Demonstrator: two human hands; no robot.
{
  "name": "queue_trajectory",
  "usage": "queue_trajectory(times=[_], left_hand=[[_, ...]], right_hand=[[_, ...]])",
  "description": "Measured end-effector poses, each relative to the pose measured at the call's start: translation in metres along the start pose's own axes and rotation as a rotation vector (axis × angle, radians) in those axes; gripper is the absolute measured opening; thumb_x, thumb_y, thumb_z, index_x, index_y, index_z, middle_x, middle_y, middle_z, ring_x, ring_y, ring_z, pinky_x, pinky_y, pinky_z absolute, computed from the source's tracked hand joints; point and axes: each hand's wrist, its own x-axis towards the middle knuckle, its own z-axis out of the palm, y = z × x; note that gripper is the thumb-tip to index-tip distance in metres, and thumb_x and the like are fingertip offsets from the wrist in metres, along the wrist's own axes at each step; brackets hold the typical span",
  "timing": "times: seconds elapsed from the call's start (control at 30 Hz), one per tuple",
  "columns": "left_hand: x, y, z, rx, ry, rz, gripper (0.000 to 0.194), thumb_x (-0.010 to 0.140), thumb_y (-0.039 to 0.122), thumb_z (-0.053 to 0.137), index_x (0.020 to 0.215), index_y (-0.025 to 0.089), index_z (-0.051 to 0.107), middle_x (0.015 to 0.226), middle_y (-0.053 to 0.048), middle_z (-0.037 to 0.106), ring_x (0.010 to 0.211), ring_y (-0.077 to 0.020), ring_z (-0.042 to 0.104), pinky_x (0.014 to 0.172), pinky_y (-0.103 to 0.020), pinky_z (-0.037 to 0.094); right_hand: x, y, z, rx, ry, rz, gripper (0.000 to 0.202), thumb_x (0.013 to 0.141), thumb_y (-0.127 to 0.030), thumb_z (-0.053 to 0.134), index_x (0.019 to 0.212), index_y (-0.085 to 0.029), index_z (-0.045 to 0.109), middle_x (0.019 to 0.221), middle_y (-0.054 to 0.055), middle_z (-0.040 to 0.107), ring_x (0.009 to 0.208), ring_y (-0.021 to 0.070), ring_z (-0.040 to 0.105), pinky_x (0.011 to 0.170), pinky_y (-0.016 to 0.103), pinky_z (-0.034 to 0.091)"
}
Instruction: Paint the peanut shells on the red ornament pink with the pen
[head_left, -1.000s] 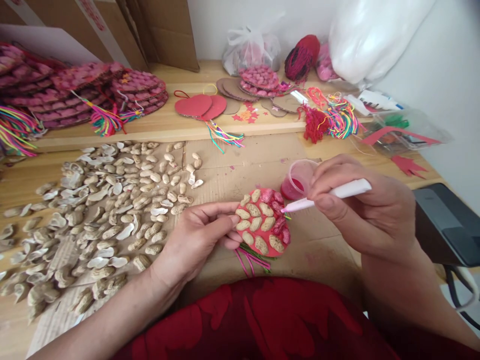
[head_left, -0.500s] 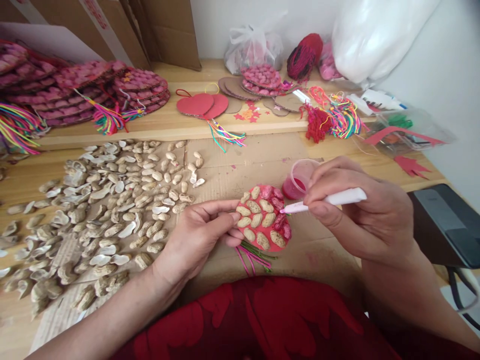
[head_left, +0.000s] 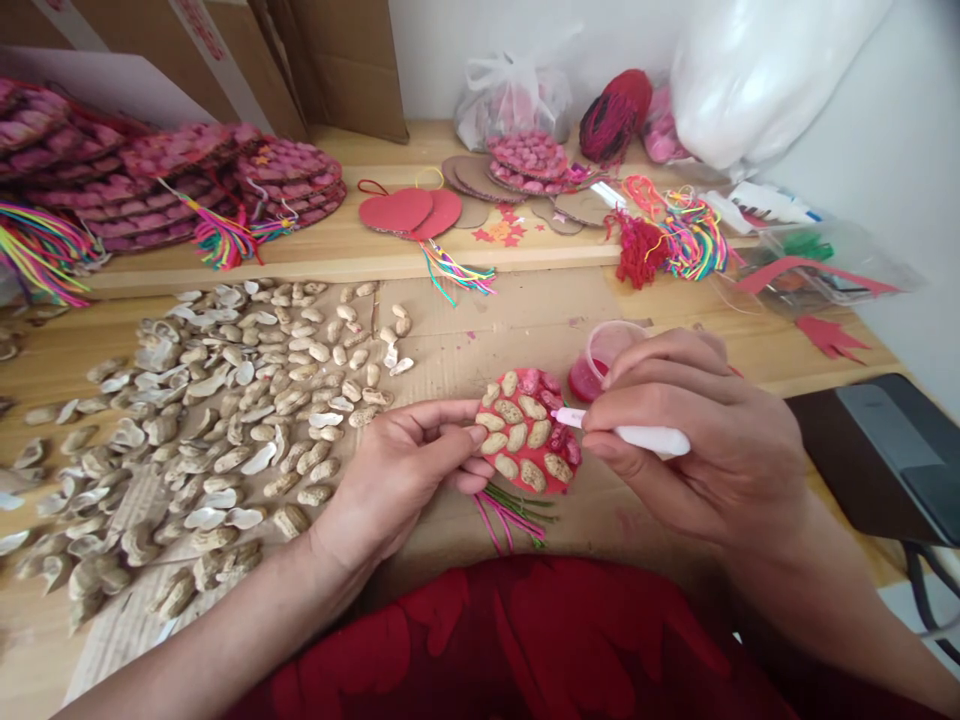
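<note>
A round red disc covered with peanut shells is pinched at its left edge by my left hand. The shells along its right side are pink; the others are plain tan. Closed around a white pen-like brush, my right hand holds its pink tip against the shells at the disc's upper right. A clear cup with pink liquid stands just behind my right hand. Green and pink cords hang below the disc.
Many loose peanut shells cover the left of the table. Along the raised shelf lie stacked pink shell discs, red heart shapes and coloured tassels. At the right are a plastic pouch and a black device.
My right hand has moved left and slightly down with the brush, whose tip is now further in over the disc. The disc is tilted slightly differently in my left hand.
</note>
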Motion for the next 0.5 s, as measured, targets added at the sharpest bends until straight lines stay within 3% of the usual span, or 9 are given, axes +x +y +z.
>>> queue_trajectory(times=[0.5], left_hand=[[-0.0021,-0.0021,-0.0028,0.177,-0.141,-0.023,0.025,0.082,0.027,0.081,0.104,0.018,0.079,0.083,-0.004,0.079,0.062,-0.0111,0.072,0.058,-0.017,0.059]], right_hand=[[-0.0008,0.0039,0.0018,-0.067,0.037,-0.04,0.018,0.078,-0.027,0.079,0.093,-0.027,0.068,0.081,0.0,0.072,0.089,0.0227,0.066,0.083,0.042,0.048]])
